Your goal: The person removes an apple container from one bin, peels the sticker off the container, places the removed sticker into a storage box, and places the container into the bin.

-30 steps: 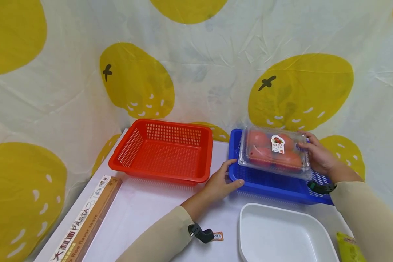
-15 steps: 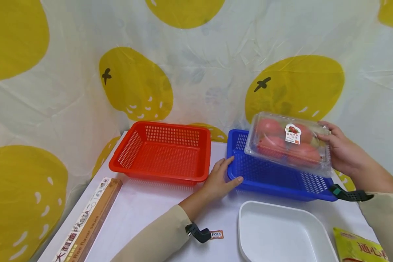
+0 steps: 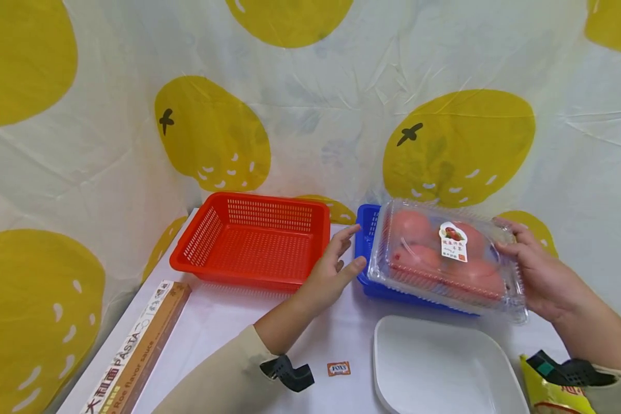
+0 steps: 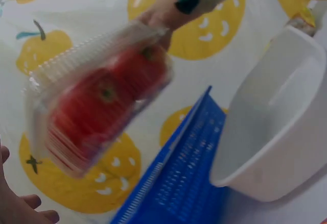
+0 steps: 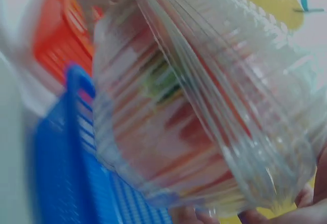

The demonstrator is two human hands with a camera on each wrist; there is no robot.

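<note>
My right hand point(image 3: 543, 276) grips the right end of a clear plastic box of tomatoes point(image 3: 419, 259), thumb on the lid. A white label sits on that lid. The box is held in the air above the blue basket point(image 3: 363, 253), covering most of it in the head view. In the left wrist view the tomato box point(image 4: 97, 101) hangs clear of the blue basket point(image 4: 179, 183). My left hand point(image 3: 323, 282) is beside the blue basket's left end, fingers spread and holding nothing.
A red basket point(image 3: 321, 253) stands at the back left. In front of the blue basket is a white tray point(image 3: 380, 356), with a yellow packet point(image 3: 554, 394) to its right. A small orange packet point(image 3: 338, 368) lies on the table. A long pasta box point(image 3: 140, 345) lies along the left edge.
The tomato box rose out of the blue basket to the right, then came back left and nearer to me. My left hand has let go of the basket's rim and shifted slightly left.
</note>
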